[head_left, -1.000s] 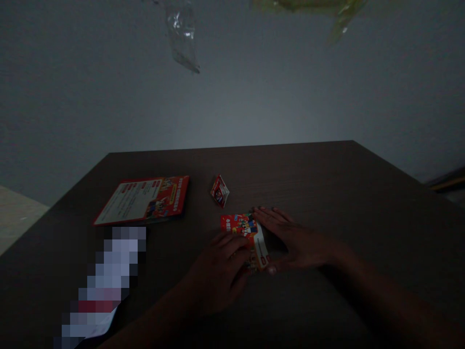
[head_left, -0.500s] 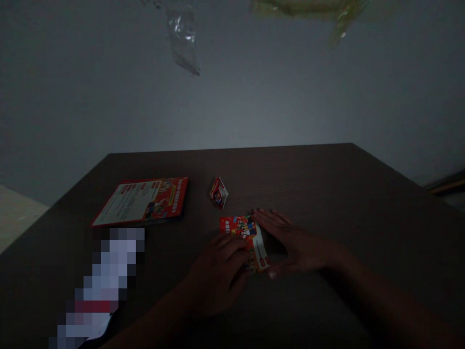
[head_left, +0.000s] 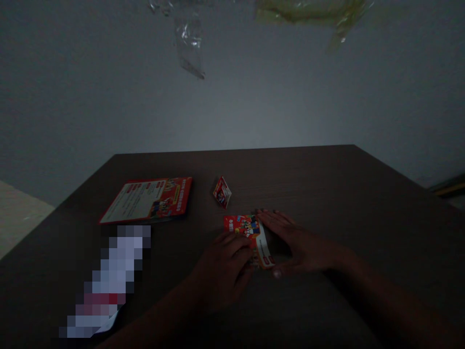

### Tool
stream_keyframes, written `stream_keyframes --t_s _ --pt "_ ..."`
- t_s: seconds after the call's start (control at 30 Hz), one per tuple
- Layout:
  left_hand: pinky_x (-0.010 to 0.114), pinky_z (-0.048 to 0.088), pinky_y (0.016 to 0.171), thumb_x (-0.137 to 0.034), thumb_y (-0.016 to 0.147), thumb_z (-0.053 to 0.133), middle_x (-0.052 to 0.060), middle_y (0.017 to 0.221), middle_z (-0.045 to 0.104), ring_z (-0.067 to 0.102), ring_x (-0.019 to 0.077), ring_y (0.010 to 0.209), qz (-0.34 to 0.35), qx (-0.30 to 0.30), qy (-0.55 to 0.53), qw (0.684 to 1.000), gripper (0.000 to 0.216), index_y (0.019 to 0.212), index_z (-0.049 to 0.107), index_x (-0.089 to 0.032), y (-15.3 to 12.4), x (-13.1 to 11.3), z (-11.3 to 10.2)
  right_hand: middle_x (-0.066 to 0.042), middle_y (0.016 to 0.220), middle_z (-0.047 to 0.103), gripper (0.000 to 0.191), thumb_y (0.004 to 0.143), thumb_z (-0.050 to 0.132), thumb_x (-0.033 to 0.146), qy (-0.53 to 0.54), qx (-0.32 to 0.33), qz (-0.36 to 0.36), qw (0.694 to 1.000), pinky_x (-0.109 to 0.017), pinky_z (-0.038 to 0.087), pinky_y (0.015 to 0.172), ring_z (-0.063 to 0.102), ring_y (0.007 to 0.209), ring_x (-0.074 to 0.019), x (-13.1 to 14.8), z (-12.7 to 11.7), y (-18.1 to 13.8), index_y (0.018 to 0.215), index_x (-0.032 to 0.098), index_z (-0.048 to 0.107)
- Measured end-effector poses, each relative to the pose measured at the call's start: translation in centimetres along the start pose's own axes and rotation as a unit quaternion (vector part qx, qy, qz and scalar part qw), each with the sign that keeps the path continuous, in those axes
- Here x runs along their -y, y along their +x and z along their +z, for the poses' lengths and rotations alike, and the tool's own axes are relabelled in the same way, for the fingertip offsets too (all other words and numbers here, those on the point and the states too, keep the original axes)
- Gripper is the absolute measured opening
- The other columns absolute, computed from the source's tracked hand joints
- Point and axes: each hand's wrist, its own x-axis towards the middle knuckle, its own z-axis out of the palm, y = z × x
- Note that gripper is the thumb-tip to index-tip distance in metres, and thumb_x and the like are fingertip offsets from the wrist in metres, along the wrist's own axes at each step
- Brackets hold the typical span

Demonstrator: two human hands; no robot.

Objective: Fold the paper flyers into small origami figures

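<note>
A small red printed paper [head_left: 250,235] with cartoon figures and a white strip lies on the dark table [head_left: 363,194]. My left hand [head_left: 223,269] rests on its near left part, fingers bent down onto it. My right hand [head_left: 298,242] lies flat along its right edge, fingers stretched out and together, thumb at the near corner. A little folded red paper piece [head_left: 222,192] stands just beyond them.
A red and white printed sheet [head_left: 148,199] lies at the left of the table. A blurred-out patch [head_left: 109,281] sits near the front left. A clear plastic scrap [head_left: 191,43] and a yellowish one [head_left: 312,12] hang against the grey wall above.
Both hands stay on the printed paper with almost no movement. The view has shifted slightly.
</note>
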Motion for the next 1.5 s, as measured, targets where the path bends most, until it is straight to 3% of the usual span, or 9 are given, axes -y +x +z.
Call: stream_keyframes --t_s 0.4,0.57,0.7,0.8,0.87,1.17,1.43,1.5 --pt "0.042 0.046 0.090 -0.017 0.081 0.052 0.009 0.108 0.063 0.057 0.0231 0.100 0.002 -0.018 0.001 1.000 0.026 0.105 0.058 -0.017 -0.3 0.2 0.4 -0.014 0.153 0.014 0.112 0.066 0.066 0.064 0.011 -0.032 0.007 0.999 -0.055 0.013 0.111 0.013 0.139 -0.0331 0.2 0.4 -0.2 0.148 0.019 0.004" --pt "0.041 0.047 0.089 -0.015 0.083 0.048 0.008 0.105 0.064 0.058 0.0217 0.097 -0.015 -0.030 -0.009 0.999 0.025 0.106 0.058 -0.017 0.0 0.0 0.4 -0.012 0.152 0.021 0.111 0.063 0.069 0.063 0.051 -0.067 -0.003 0.996 -0.055 0.021 0.108 0.021 0.137 -0.0347 0.3 0.3 -0.6 0.148 0.026 0.008" --pt "0.041 0.050 0.085 -0.016 0.083 0.048 0.009 0.106 0.065 0.060 0.0224 0.096 -0.035 -0.058 -0.005 0.998 0.027 0.107 0.059 -0.017 0.0 0.1 0.7 -0.009 0.142 0.040 0.085 0.069 0.069 0.055 0.075 -0.139 0.017 0.987 -0.052 0.033 0.103 0.038 0.128 -0.0320 0.4 0.3 -1.2 0.141 0.031 0.030" --pt "0.040 0.052 0.085 -0.016 0.084 0.046 0.010 0.107 0.066 0.061 0.0223 0.096 -0.053 -0.085 -0.006 0.995 0.028 0.109 0.058 -0.016 0.1 0.1 1.0 -0.007 0.113 0.062 0.052 0.078 0.065 0.045 0.098 -0.181 0.028 0.978 -0.045 0.045 0.090 0.057 0.105 -0.0254 0.8 0.4 -1.3 0.126 0.029 0.051" --pt "0.038 0.052 0.085 -0.016 0.085 0.045 0.010 0.108 0.065 0.062 0.0213 0.096 -0.065 -0.091 -0.016 0.994 0.029 0.112 0.057 -0.016 0.3 0.0 1.1 -0.005 0.096 0.066 0.041 0.081 0.063 0.039 0.125 -0.189 0.012 0.974 -0.041 0.049 0.083 0.061 0.091 -0.0218 1.0 0.5 -1.1 0.120 0.028 0.057" --pt "0.034 0.049 0.092 -0.019 0.088 0.046 0.010 0.117 0.062 0.058 0.0193 0.107 -0.060 -0.126 -0.085 0.987 0.033 0.121 0.051 -0.017 0.1 -0.6 1.1 -0.004 0.092 0.069 0.025 0.086 0.058 0.031 0.235 -0.246 -0.024 0.940 -0.035 0.052 0.074 0.064 0.084 -0.0193 0.5 2.4 0.4 0.109 0.029 0.067" --pt "0.034 0.048 0.088 -0.015 0.080 0.057 0.007 0.114 0.056 0.056 0.0202 0.105 -0.123 -0.261 -0.160 0.944 0.030 0.109 0.056 -0.022 -0.5 0.5 0.5 -0.005 0.094 0.072 0.018 0.083 0.062 0.022 0.198 -0.305 -0.059 0.930 -0.029 0.056 0.071 0.068 0.081 -0.0171 0.6 0.7 1.2 0.098 0.025 0.071" --pt "0.036 0.047 0.089 -0.017 0.077 0.060 0.007 0.117 0.051 0.053 0.0216 0.108 -0.174 -0.293 -0.163 0.926 0.031 0.108 0.058 -0.023 -0.5 1.2 0.4 -0.004 0.093 0.073 0.018 0.081 0.064 0.020 0.195 -0.331 -0.060 0.921 -0.028 0.056 0.070 0.069 0.081 -0.0170 0.9 0.5 1.7 0.096 0.025 0.072"
